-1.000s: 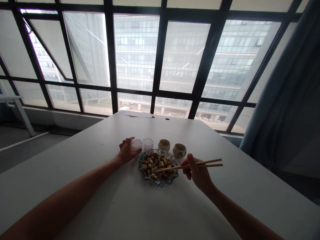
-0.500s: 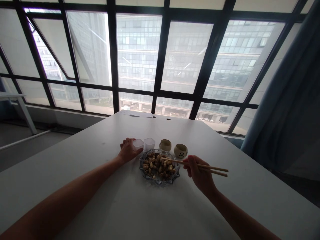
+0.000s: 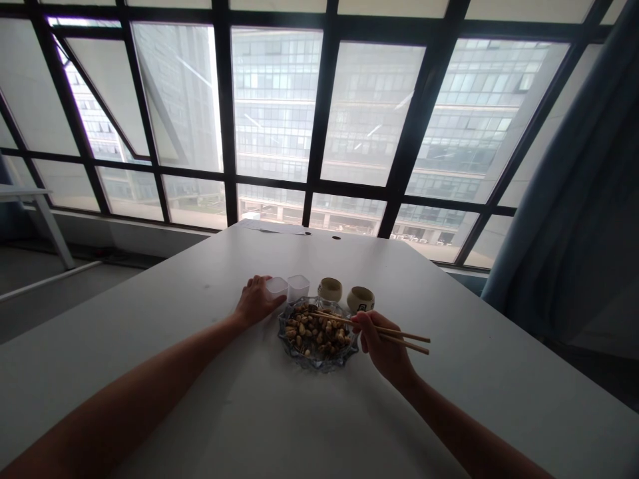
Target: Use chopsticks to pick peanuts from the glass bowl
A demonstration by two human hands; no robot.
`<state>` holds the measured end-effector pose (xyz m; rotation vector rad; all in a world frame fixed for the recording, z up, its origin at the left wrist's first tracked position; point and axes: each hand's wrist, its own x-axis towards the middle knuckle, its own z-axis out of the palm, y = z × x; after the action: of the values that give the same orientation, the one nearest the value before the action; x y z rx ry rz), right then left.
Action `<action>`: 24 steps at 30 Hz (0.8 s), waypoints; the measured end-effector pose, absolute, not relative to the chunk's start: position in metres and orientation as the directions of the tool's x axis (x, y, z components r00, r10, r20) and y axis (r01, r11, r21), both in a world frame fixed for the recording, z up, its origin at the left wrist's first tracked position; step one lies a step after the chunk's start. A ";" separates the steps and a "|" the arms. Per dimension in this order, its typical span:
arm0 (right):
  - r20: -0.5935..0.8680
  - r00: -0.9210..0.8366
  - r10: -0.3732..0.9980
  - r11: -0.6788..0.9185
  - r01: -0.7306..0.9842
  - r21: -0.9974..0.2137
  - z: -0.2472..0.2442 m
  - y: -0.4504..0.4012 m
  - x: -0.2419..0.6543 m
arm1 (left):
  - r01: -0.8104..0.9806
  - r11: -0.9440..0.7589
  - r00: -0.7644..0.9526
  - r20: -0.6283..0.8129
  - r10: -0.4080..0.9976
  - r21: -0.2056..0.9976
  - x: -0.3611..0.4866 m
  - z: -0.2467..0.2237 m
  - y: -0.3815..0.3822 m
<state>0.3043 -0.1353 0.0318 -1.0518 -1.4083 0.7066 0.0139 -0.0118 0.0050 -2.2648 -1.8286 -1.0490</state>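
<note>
Gripped in right hand (image 3: 388,359) — chopsticks (image 3: 414,336), tips among nuts (image 3: 314,330) in glass bowl (image 3: 317,365). Between thumb and curled fingers of left hand (image 3: 254,299) — plastic cup (image 3: 277,287), contents unclear. Judged unfinished: many nuts left in bowl.

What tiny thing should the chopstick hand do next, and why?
I'd probably have the right hand gently squeeze the chopsticks together, because their tips reach over the nuts in the glass bowl; whether they already grip one is too small to tell.
</note>
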 end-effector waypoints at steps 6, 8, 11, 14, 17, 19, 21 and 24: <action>0.476 0.169 0.863 0.447 0.184 -0.876 0.042 -0.141 0.305 | 0.872 -0.305 0.075 0.511 0.856 0.384 0.015 0.008 -0.015; 0.443 0.233 0.865 0.425 0.129 -0.896 0.043 -0.141 0.310 | 0.872 -0.303 0.074 0.509 0.858 0.384 0.015 0.008 -0.015; 0.354 0.327 0.876 0.371 0.010 -0.929 0.038 -0.136 0.320 | 0.870 -0.307 0.083 0.501 0.862 0.385 0.013 0.008 -0.015; 0.247 0.405 0.880 0.323 -0.131 -0.937 0.025 -0.128 0.327 | 0.868 -0.311 0.088 0.497 0.863 0.388 0.012 0.007 -0.014; 0.157 0.424 0.892 0.274 -0.229 -0.934 0.016 -0.124 0.329 | 0.867 -0.313 0.092 0.492 0.866 0.389 0.012 0.007 -0.014; 0.117 0.420 0.900 0.248 -0.271 -0.930 0.015 -0.124 0.328 | 0.867 -0.311 0.095 0.484 0.870 0.389 0.013 0.008 -0.015; 0.094 0.416 0.904 0.235 -0.301 -0.924 0.016 -0.126 0.326 | 0.869 -0.307 0.097 0.475 0.875 0.389 0.014 0.010 -0.016; 0.110 0.403 0.909 0.239 -0.286 -0.928 0.020 -0.128 0.325 | 0.869 -0.305 0.099 0.466 0.879 0.391 0.015 0.012 -0.018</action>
<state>0.3253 -0.1284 0.0197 -0.9977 -0.7694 0.9388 0.0151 -0.0181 0.0117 -2.3407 -1.8620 -1.0136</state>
